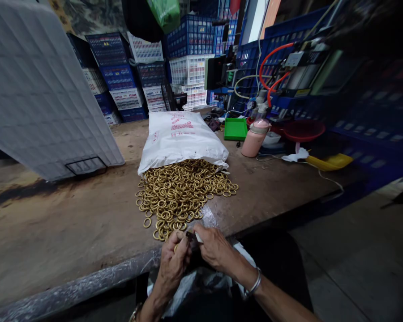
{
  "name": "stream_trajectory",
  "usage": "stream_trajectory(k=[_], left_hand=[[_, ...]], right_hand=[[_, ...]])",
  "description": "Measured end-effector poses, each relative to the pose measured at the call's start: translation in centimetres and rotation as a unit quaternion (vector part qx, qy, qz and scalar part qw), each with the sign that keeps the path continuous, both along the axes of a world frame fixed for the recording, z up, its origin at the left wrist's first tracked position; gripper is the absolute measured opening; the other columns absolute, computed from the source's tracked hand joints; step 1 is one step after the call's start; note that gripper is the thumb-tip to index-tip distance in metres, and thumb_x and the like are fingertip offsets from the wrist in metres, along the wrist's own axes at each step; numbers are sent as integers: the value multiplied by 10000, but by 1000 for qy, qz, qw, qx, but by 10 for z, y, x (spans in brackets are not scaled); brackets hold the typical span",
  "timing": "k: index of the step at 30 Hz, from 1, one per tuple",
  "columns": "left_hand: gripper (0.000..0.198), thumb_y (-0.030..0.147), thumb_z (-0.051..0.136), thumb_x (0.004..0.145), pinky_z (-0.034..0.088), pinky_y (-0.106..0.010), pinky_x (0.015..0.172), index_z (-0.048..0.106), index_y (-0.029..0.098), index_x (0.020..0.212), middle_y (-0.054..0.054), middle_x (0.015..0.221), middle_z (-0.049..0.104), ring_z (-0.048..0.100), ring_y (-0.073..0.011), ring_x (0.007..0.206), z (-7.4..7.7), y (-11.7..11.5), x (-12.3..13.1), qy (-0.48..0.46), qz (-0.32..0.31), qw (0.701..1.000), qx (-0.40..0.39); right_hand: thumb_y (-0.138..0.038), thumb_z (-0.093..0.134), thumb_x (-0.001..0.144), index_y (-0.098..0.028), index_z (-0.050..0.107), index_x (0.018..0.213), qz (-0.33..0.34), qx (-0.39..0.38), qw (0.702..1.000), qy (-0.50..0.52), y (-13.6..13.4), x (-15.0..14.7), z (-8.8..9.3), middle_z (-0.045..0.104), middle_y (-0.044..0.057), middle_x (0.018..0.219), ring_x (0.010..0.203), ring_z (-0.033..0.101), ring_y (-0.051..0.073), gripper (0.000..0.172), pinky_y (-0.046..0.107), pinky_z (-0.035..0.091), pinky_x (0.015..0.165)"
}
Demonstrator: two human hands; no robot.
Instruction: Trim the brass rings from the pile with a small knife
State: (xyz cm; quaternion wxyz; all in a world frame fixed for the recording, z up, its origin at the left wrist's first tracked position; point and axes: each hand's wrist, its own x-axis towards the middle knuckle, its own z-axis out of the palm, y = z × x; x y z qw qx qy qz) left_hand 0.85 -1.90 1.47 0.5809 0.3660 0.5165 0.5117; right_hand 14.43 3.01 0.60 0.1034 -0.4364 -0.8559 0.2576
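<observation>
Brass-coloured rings [177,192] spill in a heap from the mouth of a white woven sack [184,136] with red print. At the table's front edge, my left hand [174,257] is closed with one such ring pinched between thumb and fingers, mostly hidden. My right hand [215,248] grips a small tool [197,237] with a pale part and a dark end. That dark end meets the fingers of my left hand; its exact kind is too small to make out. Both hands are just in front of the nearest rings, over my lap.
A large grey ribbed panel [47,89] stands at the left. On the right of the wooden table [87,223] are a green tray [235,129], a pink bottle [255,138], a yellow scoop [329,162] and a red dish [304,130]. Stacked crates [191,69] line the back.
</observation>
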Motion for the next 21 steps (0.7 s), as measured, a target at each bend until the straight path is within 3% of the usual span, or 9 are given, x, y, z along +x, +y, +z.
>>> stream_trajectory(k=[4,7,11,14,17,21], left_hand=[[335,478,568,732,257,-162,386,467,170,646,55,501,449,348,-41,395,4,-15,5,-31,-63,997,-20],[324,475,594,709,202,-157,324,477,174,681,62,472,456,312,-33,329,-11,-25,10,-118,-109,982,-99],[205,295,640,698,193,-139,306,511,140,660,40,486,491,360,-39,339,-45,-28,8,-192,-40,950,-245],[110,161,571,750,298,-148,339,537,107,661,-12,520,564,458,-60,375,-67,-27,1,-216,77,910,-345],[166,36,496,754,404,-179,439,525,119,612,-46,543,608,570,-108,482,-84,-24,-6,-237,165,888,-358],[158,-14,551,680,436,-215,524,590,139,699,-41,606,652,615,-161,602,-100,-23,-10,-253,148,900,-322]], right_hand=[[-73,368,693,-157,462,939,-57,21,998,-23,11,6,-5,559,29,715,639,493,149,276,246,302,600],[-64,370,698,-158,471,912,-93,46,995,-13,22,8,-7,554,30,687,612,483,150,255,246,300,587],[-44,376,695,-177,488,913,-105,74,991,48,32,3,-15,575,28,730,655,503,146,279,233,305,604],[-52,396,704,-197,494,972,-70,85,992,63,33,-3,-24,590,27,814,730,518,148,320,229,313,637],[-83,417,741,-213,491,1037,-66,96,993,15,32,-10,-29,590,42,903,794,520,162,332,244,311,672],[-122,417,787,-231,493,1055,-88,96,990,-56,31,-16,-28,580,52,954,796,521,171,299,258,301,668]])
